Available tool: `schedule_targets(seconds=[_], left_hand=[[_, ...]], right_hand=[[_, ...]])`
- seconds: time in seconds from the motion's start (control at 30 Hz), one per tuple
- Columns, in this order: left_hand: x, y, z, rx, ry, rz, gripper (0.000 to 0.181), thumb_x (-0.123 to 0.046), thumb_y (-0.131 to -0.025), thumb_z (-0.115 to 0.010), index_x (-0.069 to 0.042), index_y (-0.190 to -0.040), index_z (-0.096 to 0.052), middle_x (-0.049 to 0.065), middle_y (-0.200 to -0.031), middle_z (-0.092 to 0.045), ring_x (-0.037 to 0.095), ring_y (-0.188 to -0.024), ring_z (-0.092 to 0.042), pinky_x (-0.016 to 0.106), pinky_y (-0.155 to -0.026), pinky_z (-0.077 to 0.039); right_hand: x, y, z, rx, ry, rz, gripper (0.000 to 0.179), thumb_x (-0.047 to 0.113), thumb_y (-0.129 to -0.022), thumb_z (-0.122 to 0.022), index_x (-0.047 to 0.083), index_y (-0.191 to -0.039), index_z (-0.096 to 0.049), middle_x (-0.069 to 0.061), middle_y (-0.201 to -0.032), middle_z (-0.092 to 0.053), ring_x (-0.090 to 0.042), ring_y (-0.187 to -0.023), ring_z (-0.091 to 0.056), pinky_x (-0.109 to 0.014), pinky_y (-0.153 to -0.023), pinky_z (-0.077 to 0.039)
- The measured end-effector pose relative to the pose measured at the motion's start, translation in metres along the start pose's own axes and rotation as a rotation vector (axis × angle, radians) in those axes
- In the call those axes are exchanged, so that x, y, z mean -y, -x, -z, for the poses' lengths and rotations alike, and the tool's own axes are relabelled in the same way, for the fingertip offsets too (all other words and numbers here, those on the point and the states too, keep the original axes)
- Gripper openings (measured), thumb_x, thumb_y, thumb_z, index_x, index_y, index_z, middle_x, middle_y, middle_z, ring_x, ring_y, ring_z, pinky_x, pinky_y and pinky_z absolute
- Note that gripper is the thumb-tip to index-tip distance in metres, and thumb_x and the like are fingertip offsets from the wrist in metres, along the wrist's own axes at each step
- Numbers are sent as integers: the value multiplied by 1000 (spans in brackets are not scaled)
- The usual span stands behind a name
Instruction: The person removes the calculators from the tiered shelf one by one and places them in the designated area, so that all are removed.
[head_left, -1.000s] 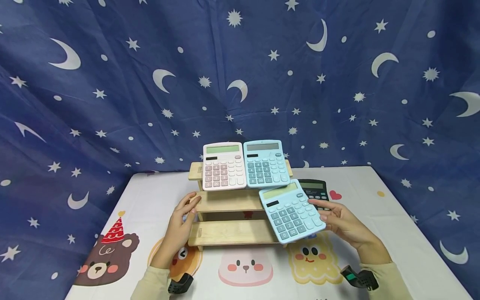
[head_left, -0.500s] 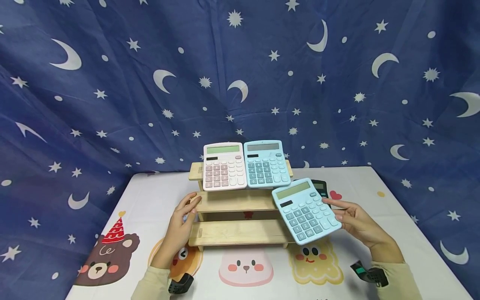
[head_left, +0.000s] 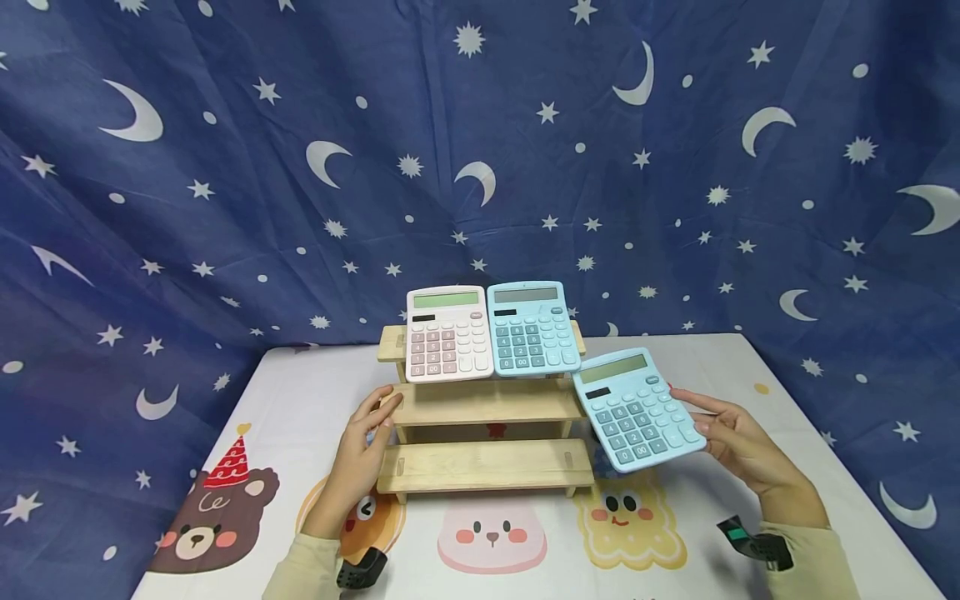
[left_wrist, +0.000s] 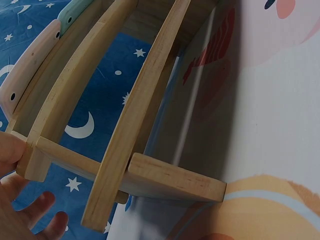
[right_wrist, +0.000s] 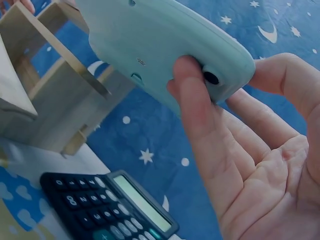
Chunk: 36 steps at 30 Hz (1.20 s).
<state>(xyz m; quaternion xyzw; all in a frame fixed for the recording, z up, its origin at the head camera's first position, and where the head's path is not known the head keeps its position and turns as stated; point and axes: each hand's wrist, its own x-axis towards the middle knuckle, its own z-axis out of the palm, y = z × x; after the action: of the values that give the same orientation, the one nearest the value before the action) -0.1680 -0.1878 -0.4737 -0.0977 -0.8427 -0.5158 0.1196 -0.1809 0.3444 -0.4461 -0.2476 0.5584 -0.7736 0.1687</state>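
My right hand (head_left: 750, 450) pinches a light-blue calculator (head_left: 637, 408) by its lower right edge, thumb and fingers on opposite sides. Tilted, it hangs in the air right of the wooden three-step stand (head_left: 487, 467); the right wrist view shows its back. My left hand (head_left: 356, 454) touches the left end of the stand's middle step, its other fingers loosely extended in the left wrist view. Side by side on the top step lean a white-and-pink calculator (head_left: 448, 333) and another light-blue calculator (head_left: 532, 327). A black calculator (right_wrist: 107, 205) lies below the held one, hidden from the head view.
A white tablecloth (head_left: 757, 400) with cartoon prints covers the table. Behind it hangs a dark blue curtain (head_left: 247, 200) with moons and stars. The stand's middle and lowest steps bear nothing.
My right hand has carried the light-blue calculator rightward and slightly up, away from the stand. It now covers the black calculator in the head view. My left hand has stayed at the stand.
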Motion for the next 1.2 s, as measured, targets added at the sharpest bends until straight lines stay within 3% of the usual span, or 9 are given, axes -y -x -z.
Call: schedule_targets(seconds=[0.3, 0.47, 0.7, 0.83, 0.97, 1.2], left_hand=[[0, 1, 0, -2, -3, -3, 38, -8, -106, -46, -2, -142, -57, 13, -159, -41, 43, -148, -33, 67, -116, -27], [0, 2, 0, -5, 3, -6, 38, -8, -106, -46, -1, -142, -57, 13, -159, -41, 43, -148, -33, 66, -117, -26], [0, 1, 0, -3, 0, -9, 38, -9, -106, -46, -1, -142, -57, 13, -159, -41, 43, -148, -32, 67, -117, -26], [1, 0, 0, -5, 5, -8, 38, -9, -106, -46, -1, -142, -57, 14, -159, -40, 43, -149, -32, 66, -117, -27], [2, 0, -1, -6, 12, -7, 38, -8, -106, -46, -1, -142, -57, 13, -159, -41, 42, -149, -32, 64, -118, -26], [0, 0, -1, 0, 5, -17, 38, -8, -106, -46, -2, -142, -57, 13, -159, -41, 43, -148, -33, 67, -116, -28]], right_hand=[[5, 11, 15, -79, 47, 23, 60, -11, -103, -25, 19, -146, -55, 3, -135, -68, -11, -112, -72, -25, -87, -59], [6, 13, 19, -131, 30, 56, 58, -10, -104, -24, 18, -146, -54, 0, -129, -72, -11, -105, -74, -24, -80, -59], [8, 15, 21, -304, -21, 67, 49, -5, -106, -33, 19, -137, -63, 3, -120, -74, -9, -90, -74, -21, -68, -59], [6, 17, 22, -423, 34, 47, 44, 1, -107, -41, 23, -138, -63, 11, -124, -64, -6, -86, -72, -19, -66, -58], [3, 18, 26, -502, 63, 34, 42, 6, -107, -43, 22, -143, -59, 7, -127, -48, -5, -86, -69, -19, -66, -58], [0, 23, 35, -590, -7, 12, 39, 9, -107, -45, 26, -136, -65, 9, -111, -71, -7, -84, -70, -21, -66, -59]])
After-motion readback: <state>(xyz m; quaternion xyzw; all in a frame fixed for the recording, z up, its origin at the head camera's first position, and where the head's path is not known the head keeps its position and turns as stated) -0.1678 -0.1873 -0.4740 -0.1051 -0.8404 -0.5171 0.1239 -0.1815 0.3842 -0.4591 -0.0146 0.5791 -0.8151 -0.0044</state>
